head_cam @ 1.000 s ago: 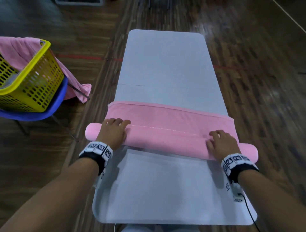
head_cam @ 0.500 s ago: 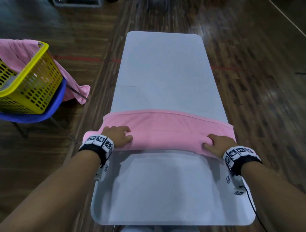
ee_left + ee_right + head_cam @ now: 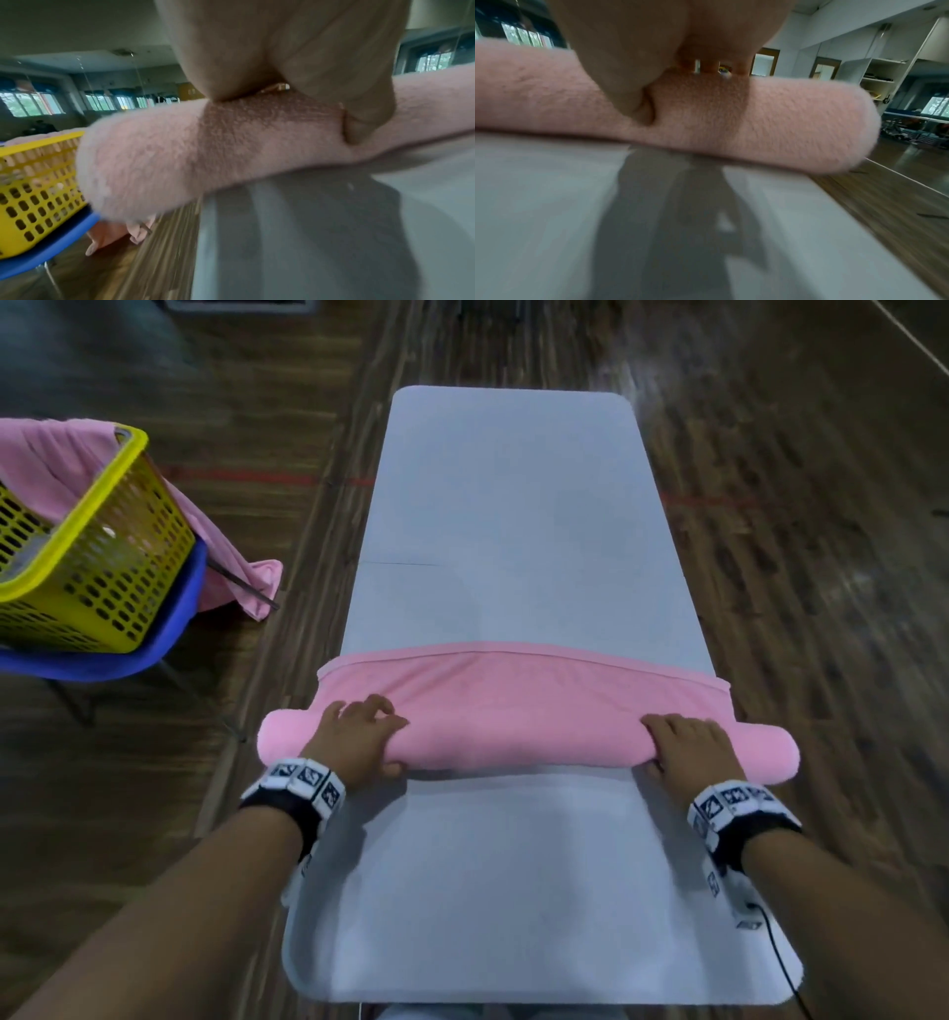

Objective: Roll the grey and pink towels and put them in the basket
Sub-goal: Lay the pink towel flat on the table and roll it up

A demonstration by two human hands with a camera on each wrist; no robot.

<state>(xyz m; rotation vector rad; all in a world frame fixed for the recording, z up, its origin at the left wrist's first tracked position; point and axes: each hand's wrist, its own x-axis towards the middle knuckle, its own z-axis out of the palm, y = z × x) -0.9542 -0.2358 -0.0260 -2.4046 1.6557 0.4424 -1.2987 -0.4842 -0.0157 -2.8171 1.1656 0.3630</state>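
a: what is shown from the head view?

b: the pink towel (image 3: 524,721) is seen lying across the grey table (image 3: 513,516), its near part wound into a thick roll, its far part spread flat. both roll ends are seen overhanging the table's long edges. the left hand (image 3: 359,737) is laid over the roll near its left end, and the right hand (image 3: 690,747) near its right end. the yellow basket (image 3: 87,577) is seen well apart at the left, set on a blue chair (image 3: 169,629), with another pink cloth (image 3: 226,557) draped behind it.

a: how are the hands closed?

b: each is wrapped over the roll, fingers across the top and thumb pressed into the near side, so the towel is gripped by both.

a: what is added by the wrist views?

b: the thumbs' dents in the pile. from the left wrist the thumb (image 3: 365,121) is seen sunk into the towel (image 3: 180,152), with the basket (image 3: 38,182) just past the roll's end. from the right wrist the fingers (image 3: 711,67) are seen over the crest of the towel (image 3: 795,121), and shelving (image 3: 880,71) is shown that is missed from the head view.

a: the grey towel?

b: it cannot be made out in any view.
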